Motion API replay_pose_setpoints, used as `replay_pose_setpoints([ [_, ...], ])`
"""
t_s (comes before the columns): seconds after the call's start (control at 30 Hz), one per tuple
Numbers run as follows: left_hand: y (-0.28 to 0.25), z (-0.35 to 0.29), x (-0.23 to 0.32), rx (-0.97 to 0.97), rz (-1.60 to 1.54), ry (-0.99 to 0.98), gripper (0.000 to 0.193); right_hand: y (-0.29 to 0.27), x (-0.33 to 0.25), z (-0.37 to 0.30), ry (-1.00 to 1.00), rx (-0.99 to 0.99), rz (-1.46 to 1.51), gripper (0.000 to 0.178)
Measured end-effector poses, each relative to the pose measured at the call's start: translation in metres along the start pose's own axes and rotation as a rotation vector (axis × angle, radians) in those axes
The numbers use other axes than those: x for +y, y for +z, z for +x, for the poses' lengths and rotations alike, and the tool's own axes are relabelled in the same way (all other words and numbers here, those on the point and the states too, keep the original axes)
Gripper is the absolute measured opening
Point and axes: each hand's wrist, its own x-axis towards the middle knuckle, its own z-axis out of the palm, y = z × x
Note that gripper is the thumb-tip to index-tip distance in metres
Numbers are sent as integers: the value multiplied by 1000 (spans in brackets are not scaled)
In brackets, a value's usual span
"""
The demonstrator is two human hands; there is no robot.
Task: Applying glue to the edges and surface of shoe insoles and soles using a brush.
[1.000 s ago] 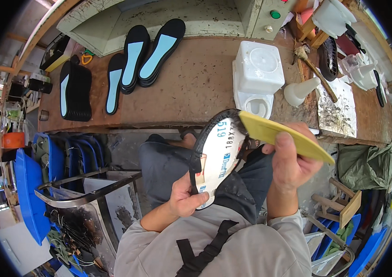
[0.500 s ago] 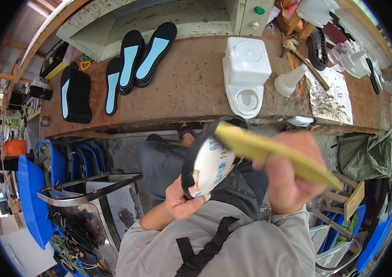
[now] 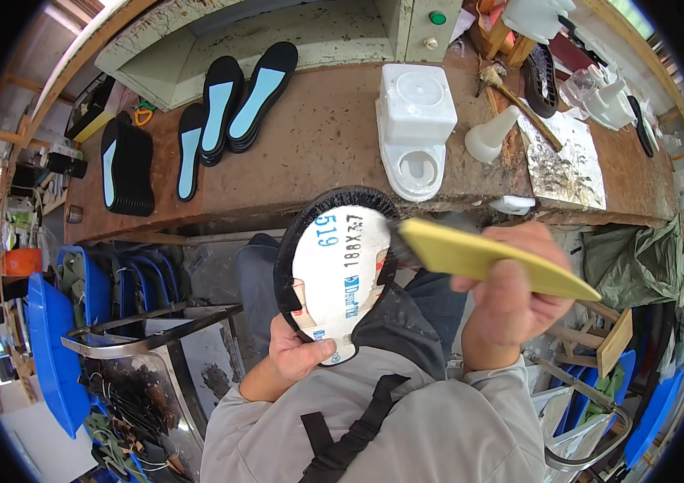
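Observation:
My left hand (image 3: 297, 352) grips the narrow end of a black shoe upper (image 3: 288, 262), its underside facing up. A white insole board with blue and black print covers the middle of that underside, ringed by the dark rim. In my right hand (image 3: 512, 298) is a flat brush with a wide yellow handle (image 3: 479, 256). Its dark bristles (image 3: 405, 243) are at the right edge of the upper; whether they touch it I cannot tell. Both hands are over my lap, in front of the bench.
On the brown workbench (image 3: 301, 153) lie stacks of black insoles (image 3: 255, 101) with light blue patches. A white plastic container (image 3: 416, 105), a white cone-shaped bottle (image 3: 491, 133) and a wooden-handled tool (image 3: 531, 113) stand or lie farther right. Blue chairs (image 3: 56, 354) and metal frames flank me.
The shoe upper has turned so its white underside faces up more fully, and shifted left. The brush has moved slightly right and down, now beside the upper's right edge rather than overlapping it.

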Motion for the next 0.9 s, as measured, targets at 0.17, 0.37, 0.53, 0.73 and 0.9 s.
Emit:
replay_pose_setpoints([
  [0.17, -4, 1, 0, 7, -15, -42, 53, 6, -4, 8, 317, 210, -91, 14],
  [0.37, -4, -3, 3, -6, -2, -61, 51, 13, -2, 7, 115, 46, -132, 14],
  [0.53, -4, -5, 1, -73, 49, -19, 53, 0, -3, 14, -7, 19, -99, 18],
  [0.73, 6, 5, 14, -160, 168, -148, 62, 18, 9, 11, -71, -196, -166, 21],
  [0.9, 13, 10, 26, -170, 80, -223, 70, 23, 7, 2, -184, -417, -75, 23],
])
